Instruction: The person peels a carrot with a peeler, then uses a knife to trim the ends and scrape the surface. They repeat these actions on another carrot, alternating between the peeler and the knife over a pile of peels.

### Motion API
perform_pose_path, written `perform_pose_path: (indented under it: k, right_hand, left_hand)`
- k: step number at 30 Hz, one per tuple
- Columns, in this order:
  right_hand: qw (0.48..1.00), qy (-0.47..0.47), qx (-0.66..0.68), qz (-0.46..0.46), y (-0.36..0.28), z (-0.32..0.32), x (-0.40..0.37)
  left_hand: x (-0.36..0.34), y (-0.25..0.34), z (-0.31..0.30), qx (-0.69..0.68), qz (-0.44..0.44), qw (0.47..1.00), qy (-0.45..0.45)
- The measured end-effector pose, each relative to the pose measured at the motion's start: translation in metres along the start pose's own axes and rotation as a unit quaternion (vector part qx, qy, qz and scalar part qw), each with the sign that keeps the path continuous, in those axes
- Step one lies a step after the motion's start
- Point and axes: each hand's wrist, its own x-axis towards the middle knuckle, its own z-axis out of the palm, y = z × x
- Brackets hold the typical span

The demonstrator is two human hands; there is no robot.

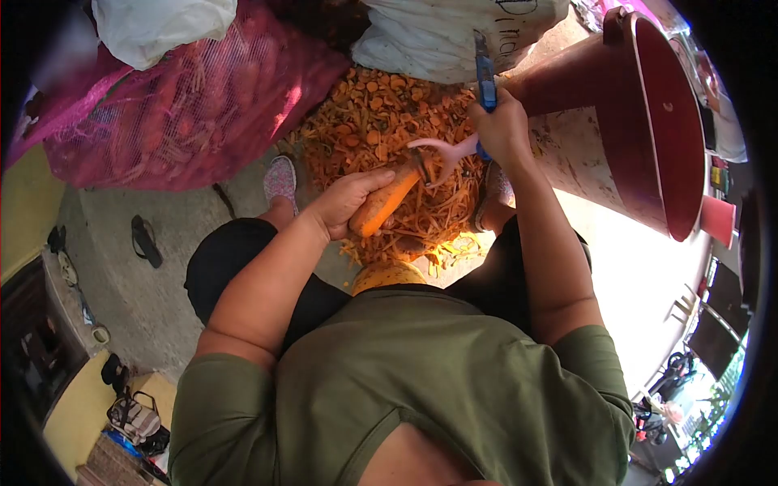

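Carrot (382,206) is up off the floor (146,300), above the knees and over a pile of peelings (381,121). It slants with its thick end in the left hand (348,202), which is wrapped firmly round it. The right hand (502,130) is clenched on a pink peeler (442,154), whose head touches the carrot's upper end. A blue-handled tool (485,77) sticks up from the same fist.

Peeling looks to be the step in hand. To do it well, I would judge that the strokes should run lengthwise and away from the left fingers. The carrot should be rolled a little after each pass so no strip of skin is missed. Light pressure would take off skin and not flesh. Working over the pile lets the strips fall where the others lie.

A red mesh sack (178,113) lies at the far left of the floor and a white sack (429,32) beyond the pile. A dark red bucket (648,121) tilts at the right.

Much is hard to read. The left hand hides the carrot's lower end, so its full length cannot be told. The peeler's blade is too small to make out. The blue tool could be a knife, but its end is indistinct. A yellow object (387,275) between the knees is mostly covered by the shirt. The lens darkens and bends the edges of the view.
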Motion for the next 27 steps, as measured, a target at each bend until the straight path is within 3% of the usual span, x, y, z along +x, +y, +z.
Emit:
perform_pose_path:
  k: [3, 4, 7, 9, 11, 14, 17, 20, 21, 22, 23, 25, 27]
  right_hand:
    - [0.989, 0.107, -0.1, 0.007, 0.008, -0.011, 0.017]
    - [0.994, 0.05, 0.025, 0.096, 0.0, -0.022, 0.015]
    - [0.995, 0.014, 0.1, -0.024, -0.009, -0.004, -0.006]
    - [0.982, -0.074, 0.138, -0.11, -0.024, 0.021, -0.04]
    - [0.98, -0.157, 0.056, -0.109, -0.041, 0.025, -0.063]
    - [0.994, -0.087, 0.07, -0.01, -0.027, 0.017, -0.035]
    - [0.998, 0.033, 0.037, 0.048, 0.009, -0.007, 0.014]
    - [0.998, 0.015, 0.062, -0.008, 0.003, 0.001, 0.0]
    - [0.995, -0.042, 0.083, -0.023, -0.012, 0.011, -0.02]
    - [0.981, -0.085, 0.144, -0.1, -0.011, 0.027, -0.038]
    - [0.98, -0.102, 0.051, -0.162, -0.021, 0.031, -0.055]
    - [0.984, -0.139, 0.002, -0.109, -0.038, 0.023, -0.063]
    - [0.993, -0.043, 0.087, -0.069, -0.018, 0.02, -0.033]
  left_hand:
    - [-0.001, 0.0, -0.005, -0.003, 0.005, 0.999, -0.033]
    - [-0.002, 0.0, -0.007, -0.007, 0.007, 0.999, -0.045]
    - [0.002, -0.001, -0.001, 0.017, 0.038, 0.999, 0.028]
    - [0.005, 0.0, 0.009, -0.061, 0.027, 0.997, 0.037]
    - [0.006, -0.001, 0.013, -0.084, 0.023, 0.996, 0.038]
    - [0.009, -0.007, 0.008, -0.067, 0.028, 0.997, -0.01]
    - [0.003, 0.0, 0.002, -0.007, -0.009, 1.0, 0.022]
    - [0.01, -0.009, -0.005, -0.026, 0.023, 0.999, 0.041]
    - [0.012, -0.011, -0.004, -0.033, 0.032, 0.998, 0.049]
    - [0.014, -0.011, -0.002, -0.061, 0.03, 0.996, 0.05]
    - [0.016, -0.011, 0.002, -0.088, 0.027, 0.994, 0.051]
    - [0.014, -0.01, 0.01, -0.079, 0.037, 0.996, 0.033]
    - [0.009, -0.007, 0.019, -0.002, 0.064, 0.998, -0.006]
